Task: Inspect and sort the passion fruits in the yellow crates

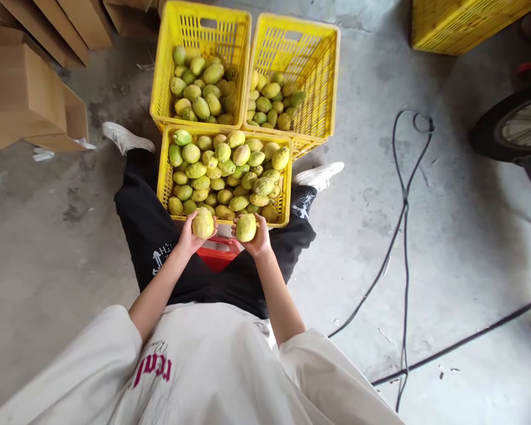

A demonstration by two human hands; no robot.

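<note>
My left hand [187, 239] is closed around a yellow-green lemon [203, 224] at the near edge of the front yellow crate [161, 177]. A second lemon [246, 228], slightly greener, rests in the curled fingers of my right hand [261, 239], a short way to the right. Both lemons are held up level with each other, with their upper sides showing. Beyond them the front crate is filled with many loose lemons [223, 152], ranging from green to yellow. The undersides of the held lemons and some of my fingers are hidden.
Two more yellow crates, a left one [156, 77] and a right one [335, 77], hold lemons behind the front crate. A red stool [216, 258] shows between my legs. Cardboard boxes [22, 88] stand left; a black cable [406, 236] and a wheel [513, 124] are right.
</note>
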